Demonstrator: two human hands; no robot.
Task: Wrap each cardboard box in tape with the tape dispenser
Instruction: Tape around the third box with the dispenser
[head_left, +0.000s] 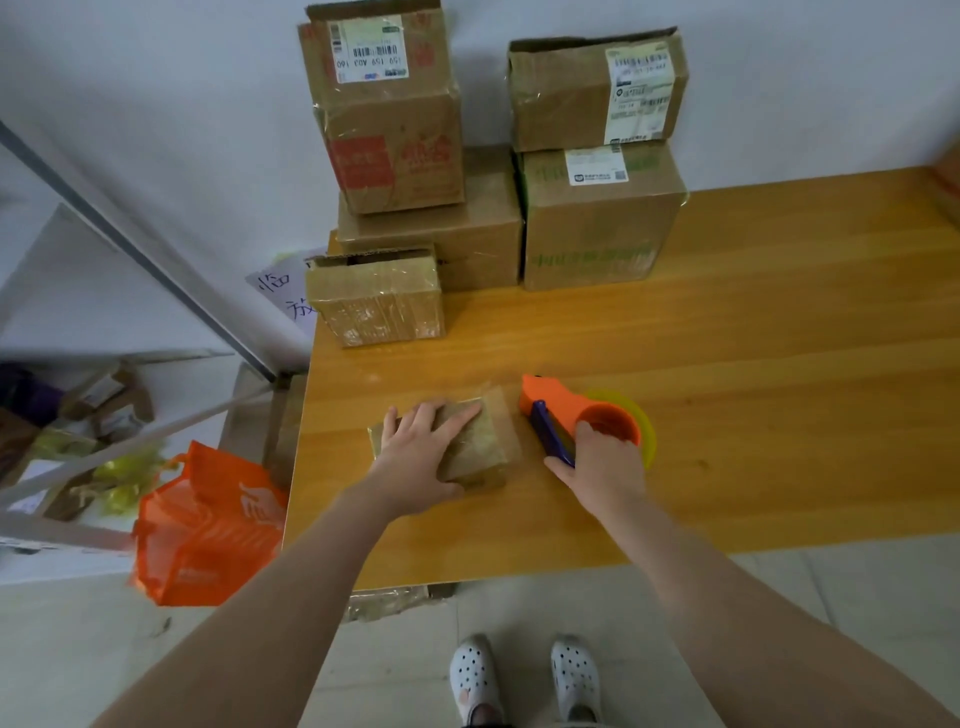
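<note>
Small cardboard box (480, 441) lies flat on the bench (753, 364), toward the near left corner; left hand (421, 457) rests on top, fingers spread and straight, thumb along the near side. Right hand (605, 467) grips the orange tape dispenser (563, 408), fingers curled round its roll end; it stands just right of the box, nose toward the far edge. More boxes (597, 218) stacked at the far left corner, one taped box (376, 301) in front.
</note>
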